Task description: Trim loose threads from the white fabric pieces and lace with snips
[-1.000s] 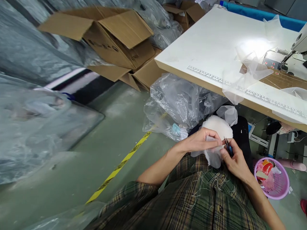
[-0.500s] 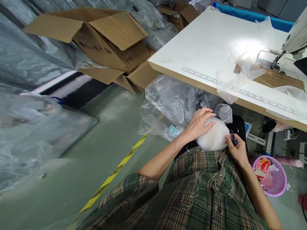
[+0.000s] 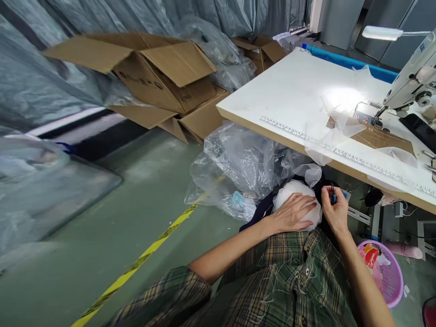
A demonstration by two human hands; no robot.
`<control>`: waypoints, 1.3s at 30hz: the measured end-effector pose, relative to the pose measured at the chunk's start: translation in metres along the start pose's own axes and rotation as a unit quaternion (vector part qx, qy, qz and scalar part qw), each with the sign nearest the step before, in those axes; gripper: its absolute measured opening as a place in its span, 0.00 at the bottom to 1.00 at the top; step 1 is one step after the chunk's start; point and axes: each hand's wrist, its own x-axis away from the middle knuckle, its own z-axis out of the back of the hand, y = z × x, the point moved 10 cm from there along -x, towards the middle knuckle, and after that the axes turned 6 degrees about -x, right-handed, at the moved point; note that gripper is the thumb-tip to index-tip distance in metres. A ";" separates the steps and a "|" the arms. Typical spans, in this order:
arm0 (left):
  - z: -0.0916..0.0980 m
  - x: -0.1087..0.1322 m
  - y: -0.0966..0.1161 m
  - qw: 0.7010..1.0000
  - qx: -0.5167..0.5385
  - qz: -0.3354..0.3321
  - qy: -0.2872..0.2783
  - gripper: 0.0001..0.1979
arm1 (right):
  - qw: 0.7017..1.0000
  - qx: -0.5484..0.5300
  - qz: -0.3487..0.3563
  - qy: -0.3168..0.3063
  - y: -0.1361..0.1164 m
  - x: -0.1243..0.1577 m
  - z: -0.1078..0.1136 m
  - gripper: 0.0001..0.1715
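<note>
A rounded bundle of sheer white fabric [image 3: 284, 196] rests on my lap, just below the table edge. Across its top lies my left hand [image 3: 295, 213], flat, with fingers stretched out over the cloth. At the right side of the bundle, my right hand [image 3: 335, 210] is closed around small thread snips [image 3: 333, 196] with dark blades and a blue part, pointing up. A narrow gap shows between that hand and the fabric. Loose threads cling to the plaid shirt below.
Ahead stands a white sewing table [image 3: 272, 86] with a printed ruler, sheer scraps and a sewing machine [image 3: 405, 81]. Clear plastic bags [image 3: 241, 159] bulge under its left edge. Open cardboard boxes [image 3: 160, 86] lie at left; a purple basket [image 3: 395, 277] stands at lower right.
My left hand has slid from the bundle's upper left edge to flat on top of it. My right hand has come off the fabric's edge, still with the snips. The view has tilted up.
</note>
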 end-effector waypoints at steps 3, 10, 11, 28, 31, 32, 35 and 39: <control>0.023 -0.001 -0.009 0.995 0.024 0.040 0.091 0.19 | 0.999 -0.015 0.043 0.008 -0.020 -0.009 -0.014 0.18; 0.047 -0.023 -0.087 0.908 0.209 0.314 0.182 0.26 | 0.996 -0.016 0.056 0.070 -0.026 -0.010 -0.007 0.17; 0.044 -0.029 -0.088 0.904 0.227 0.319 0.168 0.24 | 0.996 -0.016 0.049 0.070 -0.025 -0.011 -0.005 0.18; 0.126 -0.017 -0.009 0.977 0.088 0.067 0.180 0.20 | 0.983 -0.081 0.067 -0.150 -0.074 0.036 -0.033 0.10; 0.108 -0.024 -0.008 0.969 0.231 0.050 0.076 0.19 | 0.977 -0.089 0.098 -0.169 -0.084 0.048 -0.032 0.08; 0.103 -0.025 -0.007 0.957 0.281 0.058 0.053 0.19 | 0.975 -0.091 0.106 -0.174 -0.085 0.050 -0.031 0.08; 0.089 -0.020 -0.013 0.911 0.389 0.133 0.022 0.19 | 0.972 -0.092 0.104 -0.191 -0.083 0.051 -0.031 0.08; 0.074 -0.006 -0.026 0.859 0.435 0.269 0.002 0.17 | 0.974 -0.086 0.046 -0.206 -0.065 0.045 -0.030 0.10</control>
